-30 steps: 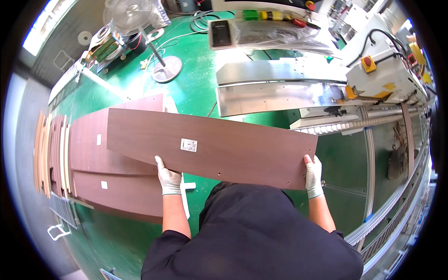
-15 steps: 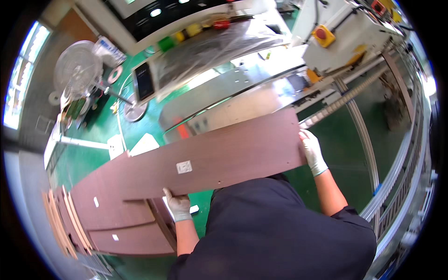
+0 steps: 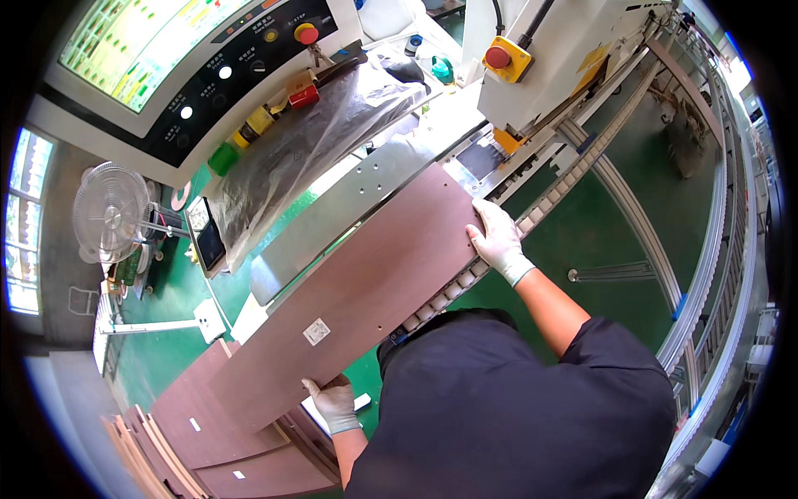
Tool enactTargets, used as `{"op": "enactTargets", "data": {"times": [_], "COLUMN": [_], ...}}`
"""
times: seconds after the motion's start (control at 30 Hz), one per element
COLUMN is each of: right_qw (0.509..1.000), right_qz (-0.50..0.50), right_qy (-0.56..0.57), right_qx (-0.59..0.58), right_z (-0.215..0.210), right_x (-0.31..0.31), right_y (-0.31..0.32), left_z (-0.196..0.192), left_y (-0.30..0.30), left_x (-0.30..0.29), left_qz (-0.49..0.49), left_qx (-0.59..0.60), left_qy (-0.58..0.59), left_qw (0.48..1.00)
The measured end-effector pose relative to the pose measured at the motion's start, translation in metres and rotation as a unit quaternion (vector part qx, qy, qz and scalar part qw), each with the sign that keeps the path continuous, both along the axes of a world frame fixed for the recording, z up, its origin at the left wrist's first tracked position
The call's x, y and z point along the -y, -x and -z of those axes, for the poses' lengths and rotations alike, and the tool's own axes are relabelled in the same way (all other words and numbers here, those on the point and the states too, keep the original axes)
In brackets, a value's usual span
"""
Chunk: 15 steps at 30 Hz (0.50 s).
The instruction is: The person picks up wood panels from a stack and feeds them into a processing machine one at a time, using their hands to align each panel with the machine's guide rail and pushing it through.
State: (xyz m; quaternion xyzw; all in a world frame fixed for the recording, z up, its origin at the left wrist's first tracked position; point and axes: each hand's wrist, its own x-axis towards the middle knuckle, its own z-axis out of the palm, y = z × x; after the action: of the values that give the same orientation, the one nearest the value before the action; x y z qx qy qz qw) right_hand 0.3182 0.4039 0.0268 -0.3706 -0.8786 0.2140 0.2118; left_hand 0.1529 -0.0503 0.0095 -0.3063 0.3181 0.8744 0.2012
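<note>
A long brown wooden board [image 3: 374, 279] with a white label and small drilled holes slants across the machine bed, its right part on the roller strip [image 3: 445, 298]. My gloved left hand [image 3: 334, 405] grips the board's near edge toward its left end, thumb on top and fingers out of sight below. Gloved as well, my right hand [image 3: 499, 241] holds the board's right end, fingers along the corner. The board's far edge runs beside a metal guide plate [image 3: 366, 183].
Brown panels [image 3: 199, 407] lie stacked at lower left. A control panel [image 3: 224, 75] with a lit screen stands far left, near a fan [image 3: 112, 212]. At upper right, a machine head [image 3: 565, 62] carries a red stop button [image 3: 497, 57]. Curved metal rails [image 3: 702, 291] run along the right.
The board has turned, its right end moving away from me onto the machine bed beside the guide plate. Both hands keep hold of it. My view has shifted, bringing in the lit screen.
</note>
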Motion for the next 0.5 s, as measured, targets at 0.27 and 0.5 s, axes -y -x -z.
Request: {"op": "enactTargets", "data": {"times": [0.27,0.5], "right_qw": [0.981,0.945], "right_qz": [0.188,0.258], "right_qy": [-0.023,-0.073], "right_qx": [-0.037,-0.187], "right_z": [0.025,0.055], "right_x": [-0.020,-0.051], "right_y": [0.016,0.015], "left_z": [0.024,0.032], "left_y": [0.007,0.046], "left_x": [-0.018,0.039], "left_qz": [0.217,0.231], "left_qx": [0.037,-0.087], "left_qy": [0.146,-0.048], "left_qw": [0.965,0.968]}}
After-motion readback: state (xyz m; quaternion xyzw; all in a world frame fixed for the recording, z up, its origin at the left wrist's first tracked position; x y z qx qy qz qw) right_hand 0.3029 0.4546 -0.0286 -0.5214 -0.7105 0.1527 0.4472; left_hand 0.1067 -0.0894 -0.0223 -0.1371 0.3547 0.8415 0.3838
